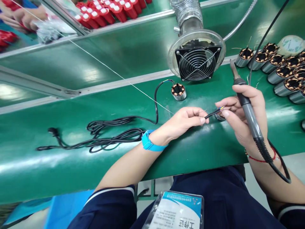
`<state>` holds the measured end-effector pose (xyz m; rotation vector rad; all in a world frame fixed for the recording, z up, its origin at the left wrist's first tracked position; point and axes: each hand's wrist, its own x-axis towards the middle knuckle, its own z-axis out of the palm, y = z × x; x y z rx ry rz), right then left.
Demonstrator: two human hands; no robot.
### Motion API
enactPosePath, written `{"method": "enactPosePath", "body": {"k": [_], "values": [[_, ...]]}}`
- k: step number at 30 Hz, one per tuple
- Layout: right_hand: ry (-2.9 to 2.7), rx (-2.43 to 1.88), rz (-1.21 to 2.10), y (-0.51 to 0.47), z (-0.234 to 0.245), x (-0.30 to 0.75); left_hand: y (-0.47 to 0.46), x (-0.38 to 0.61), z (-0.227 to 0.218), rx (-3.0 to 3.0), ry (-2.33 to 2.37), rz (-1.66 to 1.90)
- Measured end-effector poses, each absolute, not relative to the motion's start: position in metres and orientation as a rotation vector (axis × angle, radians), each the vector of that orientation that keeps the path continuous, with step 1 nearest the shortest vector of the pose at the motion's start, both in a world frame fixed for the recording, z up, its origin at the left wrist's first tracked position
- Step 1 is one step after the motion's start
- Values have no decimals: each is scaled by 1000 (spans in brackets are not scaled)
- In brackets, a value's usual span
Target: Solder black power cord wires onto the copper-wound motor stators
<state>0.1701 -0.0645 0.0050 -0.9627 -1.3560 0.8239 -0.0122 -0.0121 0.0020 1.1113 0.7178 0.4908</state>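
Note:
My left hand (187, 119) pinches a black power cable (211, 114) near its stripped end, where short blue and yellow wires show. My right hand (240, 125) has a soldering iron (251, 116) lying across its palm, tip pointing up and away. Its thumb and fingertips meet at the cable's coloured wires. Below those fingertips, a motor stator (219, 117) is mostly hidden. Another stator (178, 92) with copper windings stands farther back, joined to a second black cable (156, 101). A thin pale wire (124, 79) runs from the upper left down to my left hand.
A fume extractor fan (197, 63) hangs at the back. Several stators (283, 71) crowd the right side beside a tape roll (292, 44). Coiled cables (114, 122) lie left. Red parts (114, 11) fill the upper shelf. Another person's hands (28, 16) show at upper left.

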Motion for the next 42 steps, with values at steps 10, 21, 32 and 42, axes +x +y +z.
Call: {"method": "enactPosePath", "body": {"k": [10,21,32,42], "values": [[-1217,-954,868,-63,-5,169,-14,-9,-7,1118,774,550],[-1294,-998,944,-64,-23,165,-23,-1,-1,1458,821,615],[-1445,-933,818,-68,-18,167,-23,-2,-1,1170,632,409],[-1478,-1206,633,-69,-17,174,-3,8,7,1330,869,574]]}}
